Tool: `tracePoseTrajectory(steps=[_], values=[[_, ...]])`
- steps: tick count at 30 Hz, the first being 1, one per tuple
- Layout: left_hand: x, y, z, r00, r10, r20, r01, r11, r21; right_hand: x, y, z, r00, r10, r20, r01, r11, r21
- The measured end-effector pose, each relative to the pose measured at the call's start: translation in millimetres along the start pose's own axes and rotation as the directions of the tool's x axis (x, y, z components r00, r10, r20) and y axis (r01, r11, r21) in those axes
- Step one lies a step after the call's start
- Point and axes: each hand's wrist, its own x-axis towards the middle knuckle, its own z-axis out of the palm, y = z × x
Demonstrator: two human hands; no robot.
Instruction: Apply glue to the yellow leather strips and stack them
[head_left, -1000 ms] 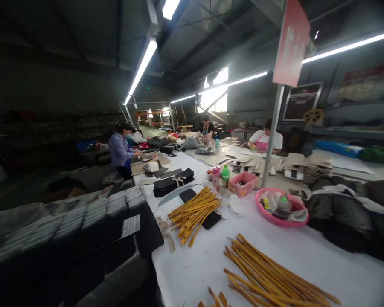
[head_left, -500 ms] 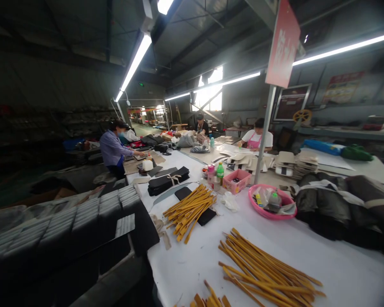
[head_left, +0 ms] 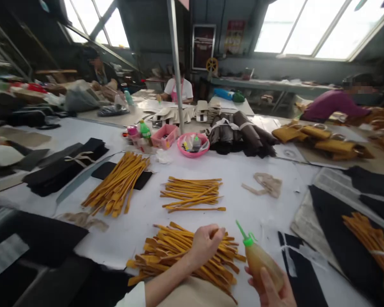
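My right hand (head_left: 272, 286) is wrapped round a squeeze bottle (head_left: 263, 265) with a green nozzle and amber liquid, probably glue. The bottle tilts, nozzle pointing up and left. My left hand (head_left: 208, 242) is closed over a heap of mustard-yellow straps (head_left: 171, 251); a brownish bit between its fingers looks like a strap's end, mostly hidden. Just beyond lies a neater row of yellow straps (head_left: 192, 192). To the left, a larger bundle of straps (head_left: 117, 183) rests partly on a black piece.
Behind the straps stand a pink basket (head_left: 193, 154), a pink box (head_left: 164, 137) and a green bottle (head_left: 145, 130), near a metal post (head_left: 176, 64). Dark rolls (head_left: 240, 132) lie right of the basket. Black pieces (head_left: 302, 268) flank the right side. Several co-workers sit at farther tables.
The view has swung right and down. Both my hands have come into view, the right with the bottle, the left over the strap heap. A purple-sleeved person now shows at right.
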Motion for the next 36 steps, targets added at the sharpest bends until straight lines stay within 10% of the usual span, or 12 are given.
tracePoseTrajectory(steps=[15, 36], values=[[0.6, -10.3, -10.0, 0.997, 0.036, 0.071, -0.032, 0.998, -0.057, -12.3, -8.5, 3.8, 0.982, -0.185, 0.034, 0.186, 0.982, -0.029], [-0.9, -4.5, -28.2, 0.960, -0.127, 0.251, 0.222, 0.890, -0.398, -2.1, -1.8, 1.7, 0.769, -0.570, 0.290, 0.636, 0.634, -0.439]])
